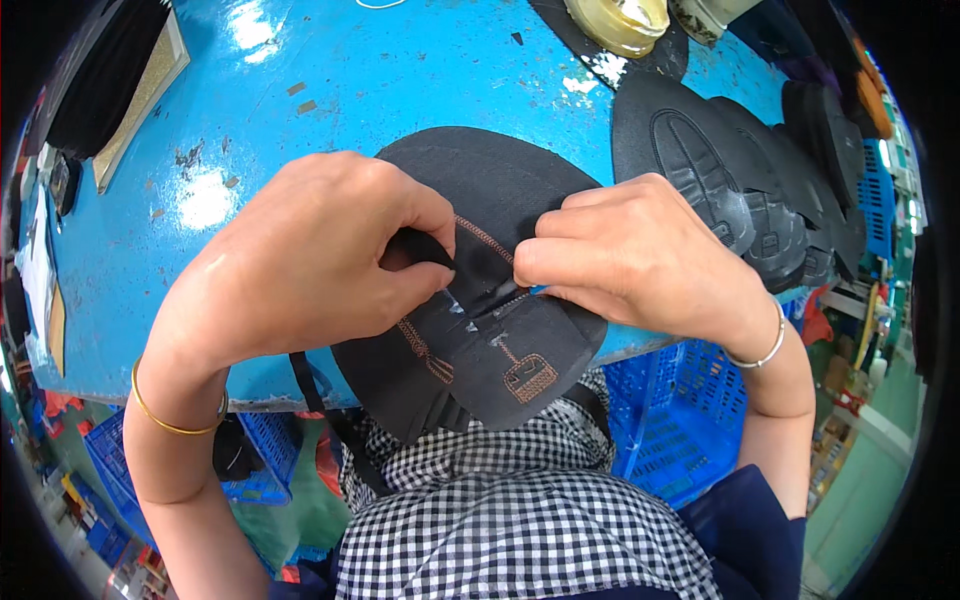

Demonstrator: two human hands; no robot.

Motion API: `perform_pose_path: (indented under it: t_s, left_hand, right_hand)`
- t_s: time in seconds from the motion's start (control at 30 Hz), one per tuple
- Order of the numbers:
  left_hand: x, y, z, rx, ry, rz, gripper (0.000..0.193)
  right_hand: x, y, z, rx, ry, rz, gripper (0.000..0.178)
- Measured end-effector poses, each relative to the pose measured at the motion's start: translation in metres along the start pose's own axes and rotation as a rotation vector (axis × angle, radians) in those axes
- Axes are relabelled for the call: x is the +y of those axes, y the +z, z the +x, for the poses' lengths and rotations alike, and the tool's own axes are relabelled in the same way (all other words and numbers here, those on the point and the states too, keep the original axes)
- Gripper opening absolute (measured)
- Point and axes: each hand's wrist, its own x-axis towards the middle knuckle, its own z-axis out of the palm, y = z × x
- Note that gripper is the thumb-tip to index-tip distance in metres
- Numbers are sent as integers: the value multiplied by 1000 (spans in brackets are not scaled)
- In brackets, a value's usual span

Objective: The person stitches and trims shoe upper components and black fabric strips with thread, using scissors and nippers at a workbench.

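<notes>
A black shoe upper [480,170] with orange-brown stitching lies at the table's near edge, its lower part overhanging toward my checkered apron. My left hand [300,250] is closed, thumb and fingers pinching a black flap of the upper left of its middle slit. Over the right side of the slit, my right hand [635,250] is closed too, its fingertips pinching the upper's edge. A bit of blue shows under its fingers; I cannot make out what that is. Whitish marks, perhaps glue, show along the slit between the hands.
The blue table [330,90] carries overlapping black shoe uppers [680,150] at right. A yellowish tub [620,25] with white residue stands at the back. Black material [110,75] lies at far left. Blue crates [690,430] stand below the table's edge on both sides.
</notes>
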Motion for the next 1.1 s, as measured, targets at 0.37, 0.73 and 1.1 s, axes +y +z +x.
perform_pose_path:
  t_s: [0.37,0.73,1.1]
  left_hand:
    - [-3,-3,-4,-46,29,-61,14]
    - [-13,16,-18,171,120,-110,14]
    - [-15,17,-21,175,110,-154,13]
  right_hand:
    - [2,-5,12,-30,117,14,33]
    - [7,-16,12,-118,148,94,31]
    - [4,-21,25,-213,187,-42,34]
